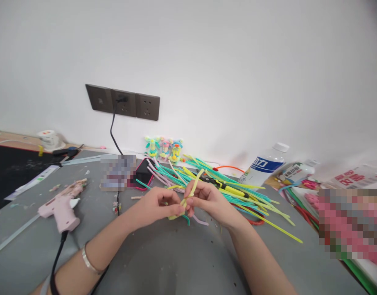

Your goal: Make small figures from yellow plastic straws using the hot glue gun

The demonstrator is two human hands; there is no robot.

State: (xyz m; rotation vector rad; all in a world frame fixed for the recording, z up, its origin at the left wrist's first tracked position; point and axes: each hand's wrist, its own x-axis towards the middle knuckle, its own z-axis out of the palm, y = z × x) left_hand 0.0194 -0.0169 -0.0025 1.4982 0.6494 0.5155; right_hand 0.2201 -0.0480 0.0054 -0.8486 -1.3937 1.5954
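Near the middle of the view, a yellow pipe cleaner [196,183] is pinched between both hands, one end sticking up past the fingers. My left hand [156,207] closes thumb and fingertips on its lower, bent part. Right beside it, my right hand [208,200] grips the same piece a little higher. The fingers hide where the strands meet. Below the fingertips, a teal pipe cleaner end [188,220] and a lilac one [201,221] show; I cannot tell whether they are joined to the held piece. Behind the hands lies a loose pile of teal, yellow and pink pipe cleaners [256,198].
A pale pink glue gun [61,211] lies at left, its black cord running forward. Several small pipe-cleaner figures [165,149] stand against the wall. A phone [144,175] lies behind my left hand. Yellow-handled pliers [231,190] rest in the pile, near a clear bottle [265,164].
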